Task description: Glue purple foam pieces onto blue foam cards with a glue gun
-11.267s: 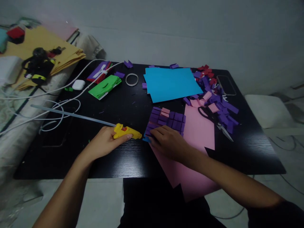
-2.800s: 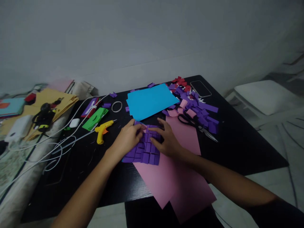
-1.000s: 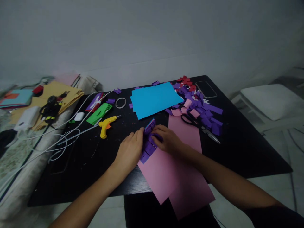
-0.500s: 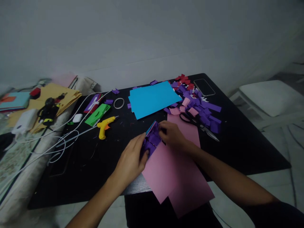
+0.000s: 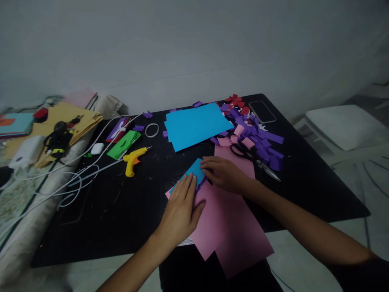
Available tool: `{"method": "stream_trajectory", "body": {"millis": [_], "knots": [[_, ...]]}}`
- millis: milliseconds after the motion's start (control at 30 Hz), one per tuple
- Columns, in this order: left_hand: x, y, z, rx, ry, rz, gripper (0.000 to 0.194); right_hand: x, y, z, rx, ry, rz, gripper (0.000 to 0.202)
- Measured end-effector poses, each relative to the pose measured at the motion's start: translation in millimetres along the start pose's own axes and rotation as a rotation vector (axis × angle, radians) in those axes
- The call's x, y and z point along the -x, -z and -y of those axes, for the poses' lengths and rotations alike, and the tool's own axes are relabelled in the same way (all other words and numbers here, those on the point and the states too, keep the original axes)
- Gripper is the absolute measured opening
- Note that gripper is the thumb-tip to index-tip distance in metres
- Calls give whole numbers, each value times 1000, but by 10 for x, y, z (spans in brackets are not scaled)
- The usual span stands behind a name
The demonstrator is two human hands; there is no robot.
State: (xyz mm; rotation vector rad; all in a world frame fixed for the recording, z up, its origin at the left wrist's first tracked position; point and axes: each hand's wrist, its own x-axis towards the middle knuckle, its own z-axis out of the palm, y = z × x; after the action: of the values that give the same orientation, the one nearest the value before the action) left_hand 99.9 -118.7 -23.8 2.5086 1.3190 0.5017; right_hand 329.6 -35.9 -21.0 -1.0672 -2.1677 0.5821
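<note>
A small blue paper piece (image 5: pixel 197 169) lies over purple paper (image 5: pixel 201 184), which shows as a thin strip along its right edge. My left hand (image 5: pixel 182 205) rests on the blue piece with its fingers stretched out flat. At the piece's upper right corner is my right hand (image 5: pixel 221 173), its fingers bent and close together; whatever they grip is too small to make out. Pink sheets (image 5: pixel 238 239) spread beneath and beside both hands, hanging over the table's front edge. Behind them lie larger blue sheets (image 5: pixel 197 125).
Black-handled scissors (image 5: pixel 263 165) lie right of my hands, beside a heap of purple cut pieces (image 5: pixel 269 150). A phone (image 5: pixel 262 112) is at the back right. Left are a yellow glue gun (image 5: pixel 132 161), green paper (image 5: pixel 124 145) and white cables (image 5: pixel 79 178).
The small paper piece now lies flat with its blue side up, where purple showed before. My left hand has flattened over it, and my right hand has moved slightly left.
</note>
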Motion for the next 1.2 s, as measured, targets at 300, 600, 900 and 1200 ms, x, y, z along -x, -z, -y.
{"method": "stream_trajectory", "body": {"millis": [300,600,900,1200], "knots": [[82,-284,-17,-190,-15,-16,77,233,-129,-129,137,72,36,32],[-5,-15,32,41,47,50,55,148,-155,-11,63,-271,-56,41],[-508,251,343,116,287,142,61,-7,-120,27,-174,-433,21,53],[-788,360,401,520,459,206,35,-101,-37,46,-427,-417,-93,43]]}}
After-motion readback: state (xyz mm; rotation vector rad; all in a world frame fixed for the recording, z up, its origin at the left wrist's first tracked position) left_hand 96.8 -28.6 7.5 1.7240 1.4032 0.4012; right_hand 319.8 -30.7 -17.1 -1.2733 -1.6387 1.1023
